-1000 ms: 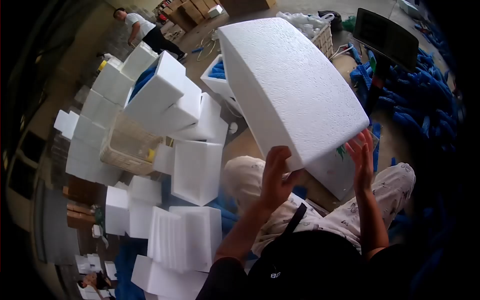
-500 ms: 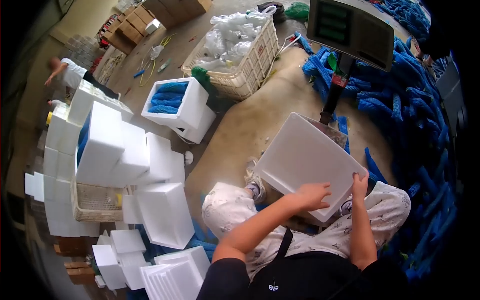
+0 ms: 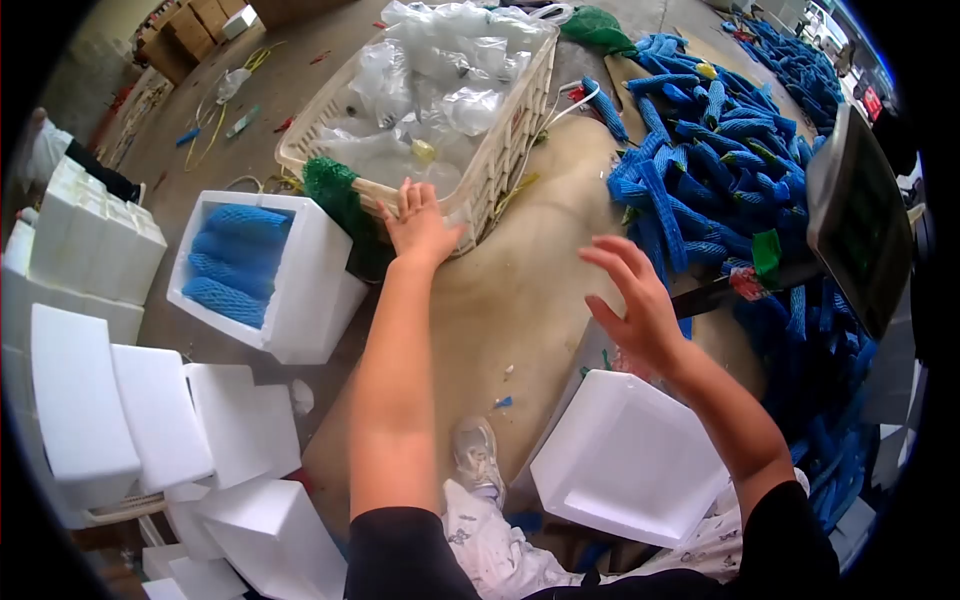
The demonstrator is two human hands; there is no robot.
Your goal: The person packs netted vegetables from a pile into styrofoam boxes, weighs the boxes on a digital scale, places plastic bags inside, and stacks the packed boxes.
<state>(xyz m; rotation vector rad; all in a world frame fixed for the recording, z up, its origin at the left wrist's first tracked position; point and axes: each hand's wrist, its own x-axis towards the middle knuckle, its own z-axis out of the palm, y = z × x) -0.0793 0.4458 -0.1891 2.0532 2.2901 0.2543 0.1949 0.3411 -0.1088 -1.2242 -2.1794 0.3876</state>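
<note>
My left hand [image 3: 420, 228] reaches to the near corner of a cream plastic crate [image 3: 515, 140], its fingers spread over the rim. Clear plastic bags [image 3: 440, 80] fill that crate. My right hand [image 3: 635, 305] hangs in the air with fingers apart and curved, holding nothing. Below it a white foam box [image 3: 640, 450] sits tilted by my legs, beside the scale, its open side facing up. Dark green netting [image 3: 340, 195] hangs at the crate's corner, just left of my left hand.
A foam box [image 3: 320, 260] holding blue net-sleeved pieces [image 3: 235, 262] stands at left. White foam boxes [image 3: 85, 400] are stacked farther left. The scale's display [image 3: 860, 215] leans at right, beside a large pile of blue-netted pieces [image 3: 710, 150]. Another person's legs [image 3: 105, 170] show at far left.
Both hands have come off the foam box. My left hand has moved forward to the crate, and my right hand has lifted. The view has shifted toward the crate.
</note>
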